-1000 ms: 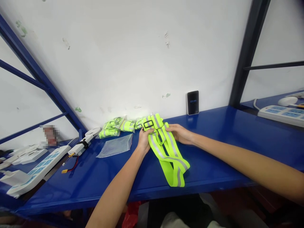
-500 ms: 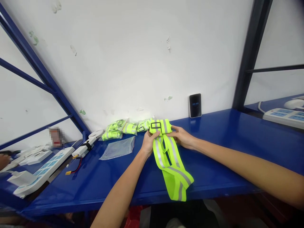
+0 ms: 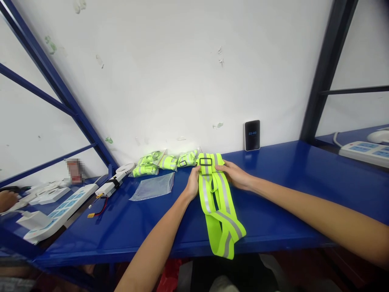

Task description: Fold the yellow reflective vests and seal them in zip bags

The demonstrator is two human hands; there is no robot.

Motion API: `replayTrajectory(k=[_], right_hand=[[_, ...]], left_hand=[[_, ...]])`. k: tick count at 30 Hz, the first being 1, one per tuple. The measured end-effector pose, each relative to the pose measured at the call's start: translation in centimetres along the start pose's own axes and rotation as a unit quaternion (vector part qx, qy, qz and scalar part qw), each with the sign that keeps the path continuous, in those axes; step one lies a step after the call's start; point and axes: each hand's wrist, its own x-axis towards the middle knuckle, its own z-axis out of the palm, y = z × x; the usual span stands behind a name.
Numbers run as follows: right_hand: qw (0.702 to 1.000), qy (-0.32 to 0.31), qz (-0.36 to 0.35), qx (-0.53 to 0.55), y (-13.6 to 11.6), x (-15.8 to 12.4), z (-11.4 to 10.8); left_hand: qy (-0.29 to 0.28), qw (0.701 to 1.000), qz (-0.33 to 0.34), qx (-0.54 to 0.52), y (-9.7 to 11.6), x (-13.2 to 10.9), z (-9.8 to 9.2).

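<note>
Gripping the folded top of a neon-yellow reflective vest [image 3: 217,202], both hands sit left of and nearer than the dark phone [image 3: 252,135] that leans upright against the white wall. The left hand [image 3: 193,183] closes on the vest's left edge, thumb on top and fingers curled under the fabric. The right hand [image 3: 235,175] pinches the right edge, the side nearer the phone. Between the two hands lies the vest's black buckle [image 3: 206,162], facing up on the grey-striped band.

From that held end the vest runs away from the phone toward the person. It lies flat on the blue bench [image 3: 288,194], its two straps cross low down, and its bottom loop hangs just over the front edge. The straps below the hands lie free.

Farther left of the phone, along the wall, a row of packed vests [image 3: 164,162] in clear wrappers touches the held vest's top corner. An empty clear bag [image 3: 152,187] lies just in front of them, near the left hand but apart from it. Farther left again are a small white fan [image 3: 124,168], a red-wired connector [image 3: 99,205] and a white power strip [image 3: 57,213]. At the far left edge, another person's hand [image 3: 6,199] shows. Well to the right of the phone, past a dark upright post, a second power strip [image 3: 364,149] rests on the next bench.
</note>
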Motion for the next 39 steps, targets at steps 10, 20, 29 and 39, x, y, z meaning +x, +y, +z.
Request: replayTrajectory(k=[10,20,29,39], right_hand=[[0.997,0.028,-0.059,0.041,-0.5,0.0,0.3],[0.997,-0.005,-0.072,0.031,0.1,-0.1,0.4],[0.984,0.025,-0.167,-0.059,1.2,0.6,-0.2],[0.94,0.105,-0.258,-0.196,1.0,1.1,-0.8]], left_hand=[[0.05,0.997,-0.063,0.005,1.1,0.1,-0.2],[-0.018,0.985,0.017,0.17,-0.5,0.9,-1.5],[0.045,0.958,0.066,0.277,-0.9,0.9,-1.6],[-0.021,0.998,-0.018,0.049,-0.9,0.6,-0.3]])
